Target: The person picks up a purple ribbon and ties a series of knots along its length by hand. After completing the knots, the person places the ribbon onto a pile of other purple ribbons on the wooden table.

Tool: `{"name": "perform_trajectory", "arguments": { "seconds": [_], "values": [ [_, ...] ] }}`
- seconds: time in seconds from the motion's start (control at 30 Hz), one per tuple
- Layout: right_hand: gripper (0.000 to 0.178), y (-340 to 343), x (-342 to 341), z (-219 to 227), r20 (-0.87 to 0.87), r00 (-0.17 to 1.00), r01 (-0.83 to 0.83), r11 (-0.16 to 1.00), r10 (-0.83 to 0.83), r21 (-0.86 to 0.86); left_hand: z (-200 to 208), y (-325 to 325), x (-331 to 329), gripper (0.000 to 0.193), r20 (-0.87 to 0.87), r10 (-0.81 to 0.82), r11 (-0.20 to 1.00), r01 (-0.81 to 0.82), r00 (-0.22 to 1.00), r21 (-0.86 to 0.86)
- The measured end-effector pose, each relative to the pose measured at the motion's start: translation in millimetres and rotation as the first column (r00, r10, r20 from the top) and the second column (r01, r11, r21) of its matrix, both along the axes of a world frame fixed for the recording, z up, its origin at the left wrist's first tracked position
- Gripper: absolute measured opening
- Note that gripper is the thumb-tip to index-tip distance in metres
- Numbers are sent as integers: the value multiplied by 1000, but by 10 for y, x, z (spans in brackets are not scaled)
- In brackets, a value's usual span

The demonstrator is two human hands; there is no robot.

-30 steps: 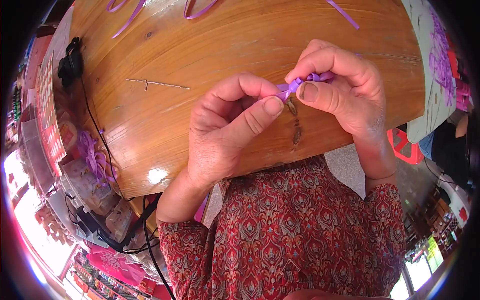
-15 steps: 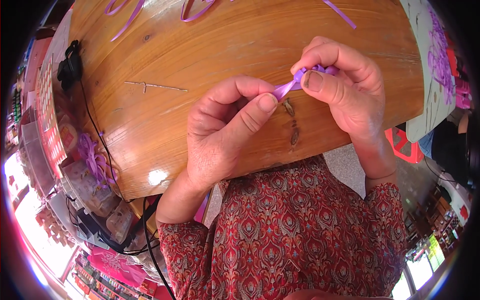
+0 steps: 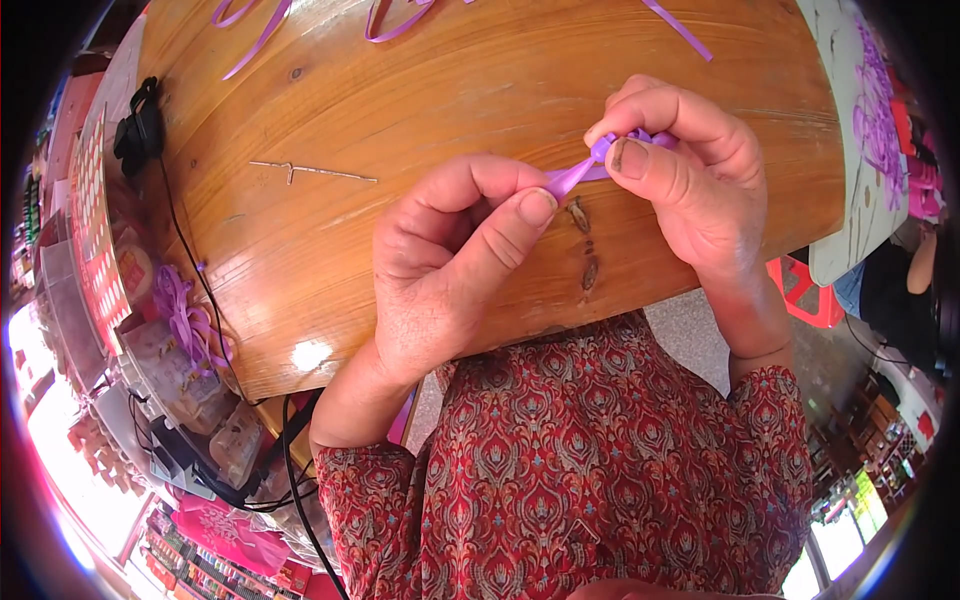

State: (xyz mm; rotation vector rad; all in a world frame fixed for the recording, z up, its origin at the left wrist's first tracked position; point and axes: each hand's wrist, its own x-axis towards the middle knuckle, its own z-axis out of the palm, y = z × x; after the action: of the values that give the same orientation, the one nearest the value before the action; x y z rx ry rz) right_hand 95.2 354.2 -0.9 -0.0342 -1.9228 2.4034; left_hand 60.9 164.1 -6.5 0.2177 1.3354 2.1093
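Note:
A shiny purple ribbon (image 3: 570,181) stretches between my two hands above the wooden table. My left hand (image 3: 445,250) pinches one end of it between thumb and forefinger. At the other end, my right hand (image 3: 700,170) grips a knotted or bunched part of the same ribbon between thumb and fingertips, with small loops showing above the thumb. What lies inside the right fingers is partly hidden. To the left of my hands, a thin twisted metal wire piece (image 3: 313,172) with a short crossbar lies on the tabletop.
Purple ribbon strips (image 3: 258,45) lie along the far side of the wooden table (image 3: 480,100). A black cable and adapter (image 3: 140,130) run down its left edge, near a purple ribbon bundle (image 3: 185,315). At right are a white table (image 3: 840,245) with more ribbon, a red stool (image 3: 808,295) and part of another person.
Both hands stay almost in place with the ribbon held. The purple ribbon between them looks slightly more drawn out. At the right edge, the other person's arm has shifted a little.

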Motion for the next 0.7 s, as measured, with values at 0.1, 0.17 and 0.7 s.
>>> {"name": "perform_trajectory", "arguments": {
  "seconds": [0.1, 0.17, 0.7],
  "values": [
    [12, 0, -8, 21, 4, 1000, -23, 999, 23, 35, 28, 45, 31, 13, -58, 38, 998, -40, 998, -47],
    [12, -15, 4, 34, 1, 1000, -31, 998, 31, 50, 23, 58, 42, 12, -96, 74, 994, -81, 993, -79],
    [12, -74, 26, 4, -29, 999, -32, 998, 31, -59, -6, 30, 58, 8, -266, 91, 989, -118, 960, -87]
  ]
}}
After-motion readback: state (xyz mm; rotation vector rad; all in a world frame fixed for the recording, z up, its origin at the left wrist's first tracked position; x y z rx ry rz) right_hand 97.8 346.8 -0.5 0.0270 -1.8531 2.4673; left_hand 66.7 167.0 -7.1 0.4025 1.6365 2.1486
